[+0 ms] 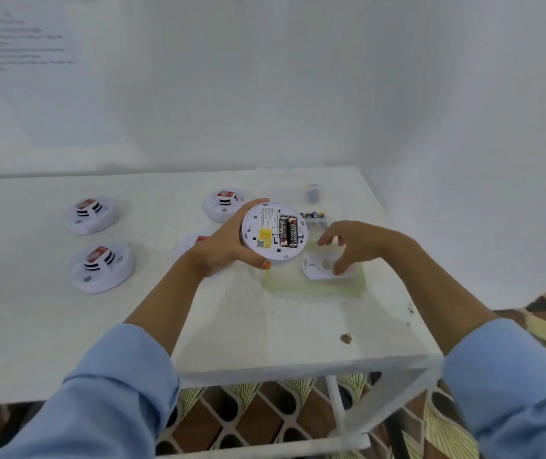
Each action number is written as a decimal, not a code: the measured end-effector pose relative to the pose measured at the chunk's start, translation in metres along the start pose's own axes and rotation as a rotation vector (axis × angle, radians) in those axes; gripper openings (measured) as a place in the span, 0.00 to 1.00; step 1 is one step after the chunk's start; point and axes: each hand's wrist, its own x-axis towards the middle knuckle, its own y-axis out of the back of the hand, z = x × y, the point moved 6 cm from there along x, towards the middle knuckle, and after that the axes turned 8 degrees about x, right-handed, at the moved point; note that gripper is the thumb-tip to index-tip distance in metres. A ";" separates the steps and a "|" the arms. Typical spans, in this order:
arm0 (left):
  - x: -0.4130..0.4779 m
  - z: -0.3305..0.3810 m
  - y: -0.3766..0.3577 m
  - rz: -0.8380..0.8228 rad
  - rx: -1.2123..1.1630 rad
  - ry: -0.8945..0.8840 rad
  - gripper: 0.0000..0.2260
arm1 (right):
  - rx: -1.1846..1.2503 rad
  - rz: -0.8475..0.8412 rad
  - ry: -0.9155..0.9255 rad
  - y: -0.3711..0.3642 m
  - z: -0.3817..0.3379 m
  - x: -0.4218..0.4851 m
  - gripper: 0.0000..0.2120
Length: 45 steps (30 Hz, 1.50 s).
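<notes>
keep the smoke detector [273,234] steady, back side up, gripped round its rim by the left hand [222,246] above the worktop [265,326], with both batteries [288,231] showing; take the back cover [321,265] by its edge, lift flat out of the shallow tray [314,288], line up the tabs before turning; right hand [354,243] half open over the cover, thumb touching its rim, fingers curved, not yet closed.

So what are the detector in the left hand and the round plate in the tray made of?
Detector: seemingly moulded white plastic, matte, with square slots in its back. Plate: likely the same matte white plastic, thin, with a cut-out hole. Tray: probably clear plastic, greenish at its edges.
</notes>
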 end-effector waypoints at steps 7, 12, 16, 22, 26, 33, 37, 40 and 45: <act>-0.008 0.002 -0.008 0.020 -0.009 0.008 0.43 | -0.096 0.000 -0.026 -0.009 0.007 -0.002 0.34; -0.008 0.003 -0.009 0.037 -0.003 0.015 0.42 | -0.066 0.071 0.059 -0.003 0.005 -0.004 0.30; -0.005 0.005 -0.003 0.066 0.004 0.020 0.45 | 0.093 0.311 0.113 0.048 0.004 -0.018 0.27; 0.017 0.018 0.000 0.084 0.033 -0.013 0.47 | 0.175 0.400 0.324 0.085 -0.045 -0.030 0.28; 0.037 0.024 0.002 0.062 0.064 -0.029 0.49 | 0.195 0.311 0.400 0.072 -0.073 -0.014 0.27; 0.069 0.026 0.027 0.054 0.033 -0.057 0.48 | 0.120 0.293 0.414 0.077 -0.081 0.024 0.31; 0.085 0.026 0.040 0.040 0.038 -0.082 0.43 | 0.134 0.301 0.383 0.086 -0.078 0.043 0.32; 0.095 0.021 0.045 0.017 0.028 -0.085 0.43 | 0.129 0.308 0.363 0.090 -0.075 0.053 0.32; 0.106 0.010 0.048 -0.012 -0.008 -0.070 0.47 | 0.130 0.301 0.359 0.091 -0.069 0.063 0.33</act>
